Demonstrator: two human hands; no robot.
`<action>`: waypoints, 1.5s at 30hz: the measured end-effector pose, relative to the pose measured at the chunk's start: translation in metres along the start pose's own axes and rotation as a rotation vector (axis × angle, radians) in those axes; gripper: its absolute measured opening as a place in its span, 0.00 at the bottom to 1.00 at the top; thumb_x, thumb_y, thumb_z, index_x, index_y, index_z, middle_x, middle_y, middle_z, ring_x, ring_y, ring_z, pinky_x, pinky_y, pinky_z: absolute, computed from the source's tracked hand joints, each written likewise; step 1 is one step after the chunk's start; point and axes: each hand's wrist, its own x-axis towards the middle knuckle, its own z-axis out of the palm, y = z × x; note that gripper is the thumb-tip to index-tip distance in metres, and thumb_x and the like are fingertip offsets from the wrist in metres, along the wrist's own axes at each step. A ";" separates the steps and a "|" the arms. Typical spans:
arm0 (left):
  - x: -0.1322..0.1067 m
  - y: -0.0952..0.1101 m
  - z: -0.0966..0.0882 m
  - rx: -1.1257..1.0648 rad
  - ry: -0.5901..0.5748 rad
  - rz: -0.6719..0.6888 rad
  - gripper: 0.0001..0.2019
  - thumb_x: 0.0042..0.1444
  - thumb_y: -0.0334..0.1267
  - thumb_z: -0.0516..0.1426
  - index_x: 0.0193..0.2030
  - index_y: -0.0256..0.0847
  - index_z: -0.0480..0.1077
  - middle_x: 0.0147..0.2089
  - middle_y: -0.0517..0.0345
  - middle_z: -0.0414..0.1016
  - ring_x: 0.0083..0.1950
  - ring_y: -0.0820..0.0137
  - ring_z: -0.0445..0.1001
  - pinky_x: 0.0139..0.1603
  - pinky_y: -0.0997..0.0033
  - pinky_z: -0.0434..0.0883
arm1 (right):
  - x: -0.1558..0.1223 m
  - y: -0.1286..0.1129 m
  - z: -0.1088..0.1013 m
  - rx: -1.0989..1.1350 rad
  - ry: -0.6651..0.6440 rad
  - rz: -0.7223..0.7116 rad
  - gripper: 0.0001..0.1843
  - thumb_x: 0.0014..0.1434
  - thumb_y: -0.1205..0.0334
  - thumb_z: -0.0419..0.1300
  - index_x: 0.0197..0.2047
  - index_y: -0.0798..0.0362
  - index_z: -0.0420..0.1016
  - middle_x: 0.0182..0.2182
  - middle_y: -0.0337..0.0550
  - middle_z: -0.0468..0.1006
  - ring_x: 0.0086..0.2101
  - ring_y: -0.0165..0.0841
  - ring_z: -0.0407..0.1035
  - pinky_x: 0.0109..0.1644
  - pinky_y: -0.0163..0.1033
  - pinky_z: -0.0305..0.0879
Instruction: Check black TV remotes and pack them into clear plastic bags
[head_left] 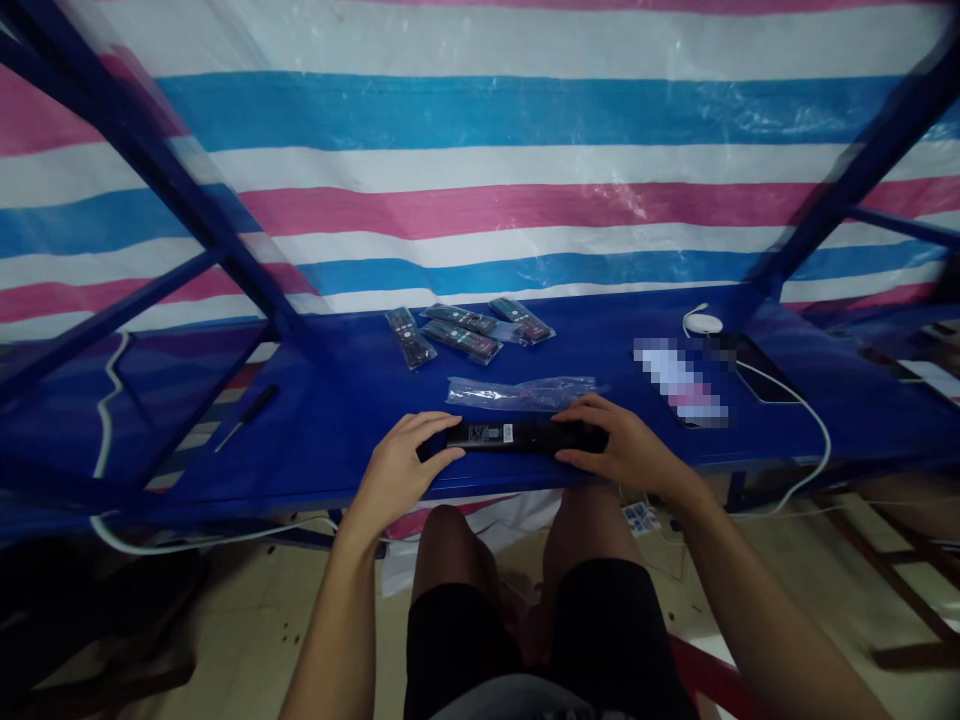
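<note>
A black remote control (501, 435) lies lengthwise near the front edge of the blue table (330, 410). My left hand (401, 465) grips its left end, fingers curled over it. My right hand (619, 445) covers its right end, fingers wrapped over the top. Just behind the remote lies an empty clear plastic bag (521, 392). Further back, several remotes sealed in clear bags (469, 330) lie in a loose group.
A screwdriver (246, 416) lies at the table's left. A dark phone (757, 368) with a white cable (814, 420) and a white charger (703, 322) sit at the right. Blue frame bars cross on both sides; a striped tarp hangs behind. My knees are under the table.
</note>
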 end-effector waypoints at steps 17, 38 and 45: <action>0.008 -0.001 0.000 -0.133 -0.014 -0.022 0.15 0.60 0.49 0.67 0.52 0.51 0.82 0.54 0.54 0.82 0.55 0.56 0.76 0.62 0.45 0.72 | 0.016 -0.007 -0.003 -0.080 -0.181 -0.061 0.26 0.67 0.46 0.63 0.65 0.42 0.76 0.50 0.49 0.76 0.46 0.44 0.76 0.52 0.51 0.75; 0.015 0.103 0.059 -0.065 0.007 -0.075 0.18 0.59 0.42 0.66 0.55 0.47 0.71 0.53 0.52 0.73 0.49 0.57 0.78 0.50 0.55 0.75 | 0.008 -0.009 0.018 0.992 0.508 0.309 0.32 0.55 0.52 0.74 0.61 0.42 0.71 0.53 0.44 0.81 0.50 0.40 0.78 0.55 0.47 0.77; 0.050 0.123 0.085 -0.009 -0.019 0.128 0.16 0.70 0.52 0.55 0.53 0.43 0.71 0.53 0.50 0.75 0.51 0.58 0.77 0.50 0.55 0.74 | 0.003 -0.005 -0.001 1.006 0.541 0.436 0.21 0.61 0.41 0.67 0.49 0.46 0.75 0.48 0.47 0.85 0.40 0.42 0.82 0.40 0.46 0.82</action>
